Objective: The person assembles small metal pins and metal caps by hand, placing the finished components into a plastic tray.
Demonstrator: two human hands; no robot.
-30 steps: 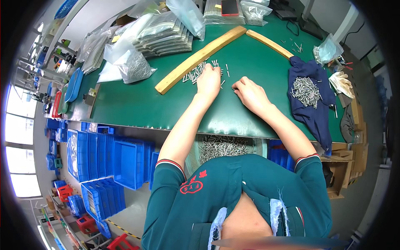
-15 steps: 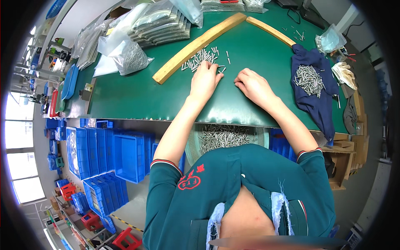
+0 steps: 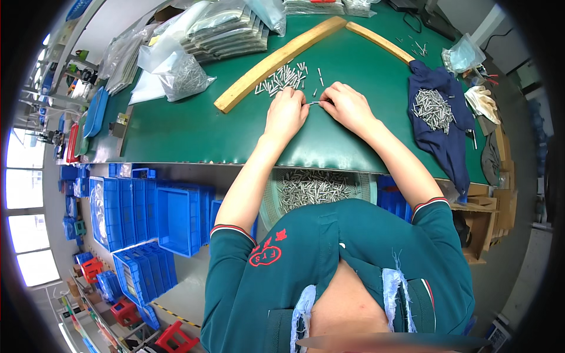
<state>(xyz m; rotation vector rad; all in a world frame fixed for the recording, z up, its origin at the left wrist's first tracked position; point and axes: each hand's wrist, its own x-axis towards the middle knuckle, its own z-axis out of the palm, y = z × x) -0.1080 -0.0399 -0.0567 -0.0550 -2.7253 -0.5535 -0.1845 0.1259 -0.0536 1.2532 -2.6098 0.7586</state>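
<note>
Both hands meet over the green bench top. A small metal pin (image 3: pixel 314 103) spans the gap between their fingertips. My left hand (image 3: pixel 286 113) is closed, pinching the pin's left end. My right hand (image 3: pixel 348 107) pinches the other end between thumb and fingers. Just beyond the left fingers lies a loose pile of silvery metal pins (image 3: pixel 284 80). A few single pins (image 3: pixel 320 73) lie to the right of that pile. Farther right, a dark blue cloth (image 3: pixel 421 79) bears a heap of similar pins (image 3: pixel 434 110).
Two wooden strips (image 3: pixel 282 62) form an angle behind the pile. Bagged stacks (image 3: pixel 223 32) and a plastic bag (image 3: pixel 183 76) stand at back left. A white glove (image 3: pixel 481 102) lies at right. Below the bench edge sits a basket (image 3: pixel 368 191) of pins, beside blue crates (image 3: pixel 185 220).
My right hand has moved left and slightly away from me, meeting my left hand. The pin is now held between both hands' fingertips.
</note>
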